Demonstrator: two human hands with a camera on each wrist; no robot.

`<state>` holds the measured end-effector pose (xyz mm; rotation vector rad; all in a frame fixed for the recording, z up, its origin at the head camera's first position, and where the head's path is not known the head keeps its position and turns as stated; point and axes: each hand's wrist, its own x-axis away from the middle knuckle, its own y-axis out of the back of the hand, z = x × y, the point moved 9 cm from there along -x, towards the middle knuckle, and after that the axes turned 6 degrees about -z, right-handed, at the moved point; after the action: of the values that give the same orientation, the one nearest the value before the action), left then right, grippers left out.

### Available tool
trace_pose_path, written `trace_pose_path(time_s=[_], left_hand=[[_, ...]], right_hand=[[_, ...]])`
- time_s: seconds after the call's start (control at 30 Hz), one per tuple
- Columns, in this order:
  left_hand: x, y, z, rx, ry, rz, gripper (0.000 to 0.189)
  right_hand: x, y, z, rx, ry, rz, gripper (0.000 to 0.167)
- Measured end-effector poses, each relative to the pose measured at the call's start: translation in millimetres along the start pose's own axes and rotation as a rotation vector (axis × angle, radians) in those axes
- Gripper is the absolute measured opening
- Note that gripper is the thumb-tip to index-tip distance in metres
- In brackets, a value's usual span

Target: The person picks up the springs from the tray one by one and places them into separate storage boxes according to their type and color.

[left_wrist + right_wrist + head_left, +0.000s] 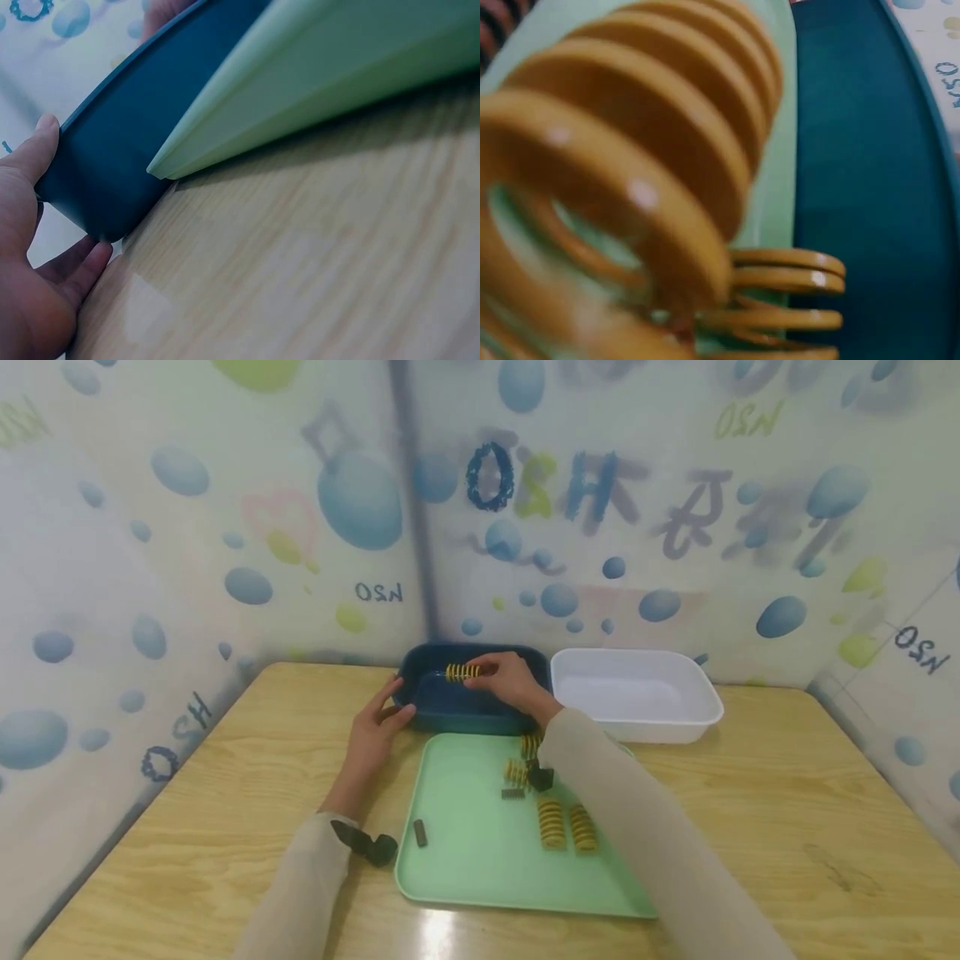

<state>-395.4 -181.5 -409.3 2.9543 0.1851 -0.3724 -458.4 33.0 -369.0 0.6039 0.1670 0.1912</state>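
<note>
My right hand (pixel 512 681) pinches a yellow coil spring (pixel 462 672) by its right end, above the dark blue bin (pixel 472 722). The spring lies sideways over the bin's inside. At the bin's left end my left hand (pixel 372 724) rests against the outer wall with spread fingers, thumb near the front corner. The left wrist view shows that hand (pixel 30 247) touching the end of the blue bin (pixel 112 165). On the green tray (pixel 472 860) lie several yellow springs (pixel 551 824) and two small dark springs (pixel 513 794). Large yellow coils (pixel 637 97) fill the right wrist view.
A white bin (pixel 637 728) stands right of the blue one, against the patterned wall (pixel 600 568). The green tray lies in front of both on a wooden table (pixel 787 827). My right sleeve (pixel 645 827) covers the tray's right side. Dark wrist cameras (pixel 367 843) sit on both wrists.
</note>
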Motion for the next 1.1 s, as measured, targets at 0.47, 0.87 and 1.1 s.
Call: trace_pose_path(time_s=[0.47, 0.87, 1.1], left_hand=[[-0.6, -0.3, -2.4, 0.026, -0.011, -0.003, 0.055], [1.0, -1.1, -9.9, 0.057, 0.038, 0.019, 0.056], [9.1, -2.0, -28.6, 0.029, 0.043, 0.031, 0.055]], right_hand=[[-18.9, -7.7, -10.4, -0.023, -0.050, -0.003, 0.039], [-21.0, -16.8, -11.7, 0.027, -0.062, 0.054, 0.038], [-22.9, -22.2, -19.5, 0.030, -0.122, 0.089, 0.039]])
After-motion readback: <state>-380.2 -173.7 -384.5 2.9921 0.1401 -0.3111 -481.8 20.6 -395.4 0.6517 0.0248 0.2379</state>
